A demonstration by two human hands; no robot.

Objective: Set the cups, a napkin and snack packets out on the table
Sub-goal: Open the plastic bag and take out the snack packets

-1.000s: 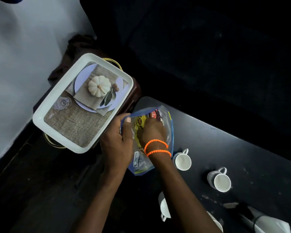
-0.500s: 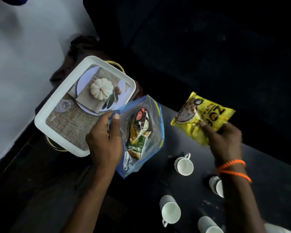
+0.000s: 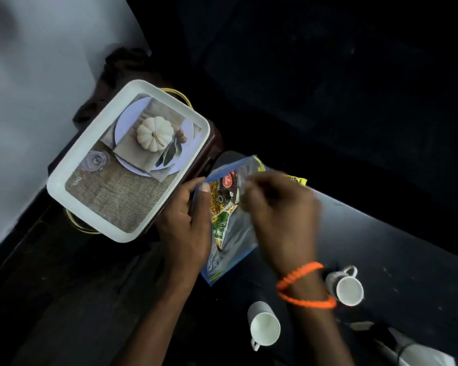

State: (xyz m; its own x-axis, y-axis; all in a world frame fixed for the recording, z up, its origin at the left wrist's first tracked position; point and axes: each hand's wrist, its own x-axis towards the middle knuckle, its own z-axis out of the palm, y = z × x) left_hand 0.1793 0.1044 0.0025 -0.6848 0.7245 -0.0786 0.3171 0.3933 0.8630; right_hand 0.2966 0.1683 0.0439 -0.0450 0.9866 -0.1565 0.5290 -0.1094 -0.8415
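A clear zip bag with blue edges [image 3: 239, 235] stands at the left end of the black table [image 3: 386, 249]. Inside it shows a green, red and yellow snack packet [image 3: 221, 204]. My left hand [image 3: 185, 217] grips the bag's left edge, thumb on the rim. My right hand [image 3: 280, 215], blurred and wearing orange bracelets, is over the bag's mouth with its fingers bent at the opening. Whether it holds anything is unclear. A yellow snack packet [image 3: 298, 179] lies on the table behind that hand. Two white cups [image 3: 348, 290] [image 3: 265, 328] stand on the table. A white napkin [image 3: 421, 353] lies at the bottom right.
A white tray [image 3: 64, 178] with a printed pumpkin picture sits on a dark stool left of the table. A pale wall is at the far left. Dark furniture fills the background beyond the table.
My right hand set the yellow packet down on the table and came back to the bag's mouth. My left hand kept holding the bag.
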